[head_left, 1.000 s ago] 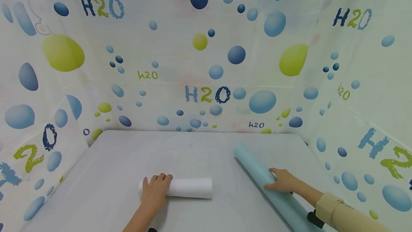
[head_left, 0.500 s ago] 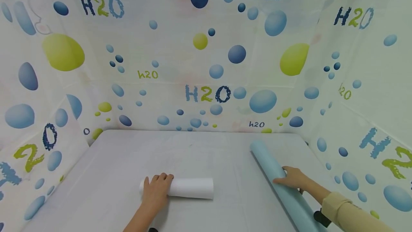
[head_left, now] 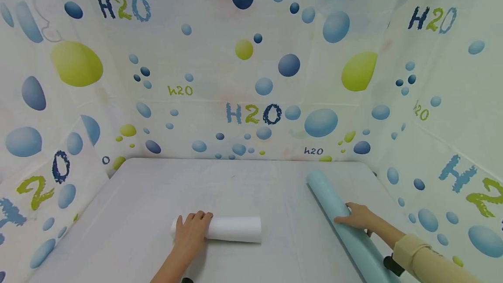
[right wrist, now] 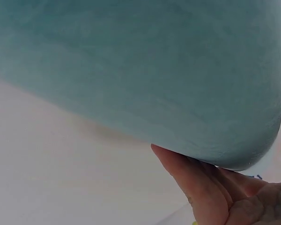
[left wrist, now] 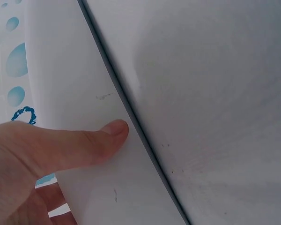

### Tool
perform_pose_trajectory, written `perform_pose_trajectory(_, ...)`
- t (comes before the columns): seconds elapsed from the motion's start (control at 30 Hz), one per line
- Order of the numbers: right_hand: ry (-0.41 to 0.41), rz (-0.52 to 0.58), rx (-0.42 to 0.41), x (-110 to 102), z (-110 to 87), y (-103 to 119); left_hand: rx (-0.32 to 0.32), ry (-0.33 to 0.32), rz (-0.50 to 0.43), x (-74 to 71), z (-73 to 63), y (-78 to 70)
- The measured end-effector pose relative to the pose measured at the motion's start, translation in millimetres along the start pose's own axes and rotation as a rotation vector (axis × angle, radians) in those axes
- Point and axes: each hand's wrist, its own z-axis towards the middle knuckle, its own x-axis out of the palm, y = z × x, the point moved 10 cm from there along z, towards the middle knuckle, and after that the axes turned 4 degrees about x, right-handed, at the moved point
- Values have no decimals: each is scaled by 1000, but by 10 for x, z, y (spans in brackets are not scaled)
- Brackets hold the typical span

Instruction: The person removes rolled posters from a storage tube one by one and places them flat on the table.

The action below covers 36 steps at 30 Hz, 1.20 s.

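Both hands are busy here! The left grip (head_left: 190, 235) holds the white roll (head_left: 235, 229) by one end, with the longer stretch running out to the right of the knuckles. The wrist view shows the thumb (left wrist: 114, 129) laid across the paper beside a straight dark line, other fingers bent round behind. A round thing on a flat table (head_left: 153, 200) wants to roll, so that clasp is probably there to check it and hold the layers tight.

Over to the right grip (head_left: 355, 219), well apart from the other: it holds the blue roll (head_left: 353, 243), thumb on the near side, fingers over the far one. The roll slants across under the palm, one end reaching beyond the fingertips, the other passing below the sleeve (head_left: 424, 254) and out of view. Holding partway along likely steadies so long a piece. Whether its whole length rests on the table, I can't tell. The two rolls lie apart, table between them.
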Motion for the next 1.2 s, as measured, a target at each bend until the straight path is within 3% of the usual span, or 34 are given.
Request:
perform_pose_trajectory(0.37, 9, -91, 30, -166, -76, 79, 9, -1, -12, 16, 6, -6)
perform_pose_trajectory(0.6, -71, -193, -160, -352, -153, 421, 24, 12, -27, -2, 10, -46)
perform_pose_trajectory(0.8, -107, -211, -278, -327, -240, 776, 60, 2, -37, -40, 4, -111)
perform_pose_trajectory(1.03, -109, -196, -363, -154, -314, 1201, -2, 123, -68, -9, 22, -136)
perform_pose_trajectory(1.2, -124, -158, -421, -25, -344, 1477, -32, 192, -222, 31, 28, -201)
